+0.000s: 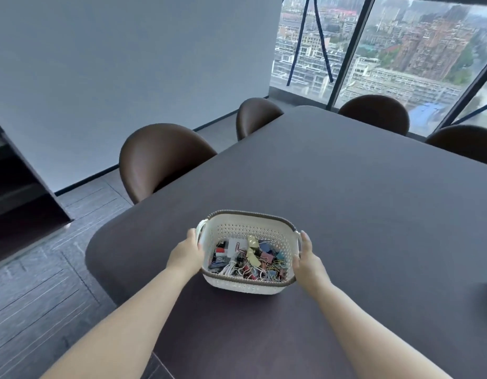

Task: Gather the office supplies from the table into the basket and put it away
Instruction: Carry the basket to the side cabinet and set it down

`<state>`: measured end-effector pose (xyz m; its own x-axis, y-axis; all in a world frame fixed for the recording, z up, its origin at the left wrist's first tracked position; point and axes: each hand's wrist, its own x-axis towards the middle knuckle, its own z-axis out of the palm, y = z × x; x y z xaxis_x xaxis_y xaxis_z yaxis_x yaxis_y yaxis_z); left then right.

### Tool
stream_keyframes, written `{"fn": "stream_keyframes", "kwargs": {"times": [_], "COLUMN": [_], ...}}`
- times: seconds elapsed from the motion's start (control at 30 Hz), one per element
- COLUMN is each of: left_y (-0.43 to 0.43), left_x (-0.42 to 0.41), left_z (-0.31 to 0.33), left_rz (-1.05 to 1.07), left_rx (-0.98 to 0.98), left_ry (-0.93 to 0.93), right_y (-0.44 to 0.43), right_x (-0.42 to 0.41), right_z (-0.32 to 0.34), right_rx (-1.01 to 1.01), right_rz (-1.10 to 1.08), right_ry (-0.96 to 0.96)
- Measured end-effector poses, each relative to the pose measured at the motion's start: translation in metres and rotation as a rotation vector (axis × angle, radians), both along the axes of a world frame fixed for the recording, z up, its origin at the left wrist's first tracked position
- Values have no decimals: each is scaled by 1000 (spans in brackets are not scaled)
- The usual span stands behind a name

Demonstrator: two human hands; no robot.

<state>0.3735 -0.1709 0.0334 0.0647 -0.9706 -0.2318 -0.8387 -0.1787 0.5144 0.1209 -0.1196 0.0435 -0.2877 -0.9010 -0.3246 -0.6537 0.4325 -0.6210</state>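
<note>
Stood on the dark table (360, 187), toward its near-left corner, at about 6 o'clock in the head view: a white perforated basket (248, 287) with a brown woven rim. Heaped inside, a jumble of office supplies (250, 262): coloured binder clips, loose paper clips, a white card at the back, something red and black at the left. Gripped at its 9 o'clock side by the left hand (186, 254), fingers curled over the rim beside the white side handle, thumb lying along the outside. Held at its 3 o'clock side by the right hand (308, 262), palm pressed to the outer wall, thumb pointing up along the handle, fingers wrapped out of sight behind. Could not tell whether the basket was resting on the tabletop or just lifted off it. Bare forearms reached in from 7 and 5 o'clock. Tucked against the table edge at 10 to 11 o'clock, a brown chair (160, 160); more brown chairs at 12 and 1 o'clock. Seen at 3 o'clock, cut by the frame edge, a pale item lying on the table, too little visible to identify. Beyond, at 1 o'clock, a large window (395, 50) over city buildings.
</note>
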Motion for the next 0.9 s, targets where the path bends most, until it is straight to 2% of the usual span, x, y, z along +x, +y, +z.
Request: {"fn": "stream_keyframes", "kwargs": {"times": [0.33, 0.5, 0.7, 0.9], "left_y": [51, 52, 17, -40], "left_x": [44, 96, 210, 383], "left_z": [-4, 0, 2, 20], "left_rz": [-2, 59, 178, 316], "left_rx": [13, -48, -137, -202], "left_ry": [128, 179, 190, 205], "right_y": [24, 5, -61, -161], "right_x": [20, 67, 181, 366], "right_z": [-8, -6, 14, 38], "right_rx": [-61, -74, -158, -219], "right_rz": [94, 186, 325, 451], "right_ry": [-102, -116, -95, -116]}}
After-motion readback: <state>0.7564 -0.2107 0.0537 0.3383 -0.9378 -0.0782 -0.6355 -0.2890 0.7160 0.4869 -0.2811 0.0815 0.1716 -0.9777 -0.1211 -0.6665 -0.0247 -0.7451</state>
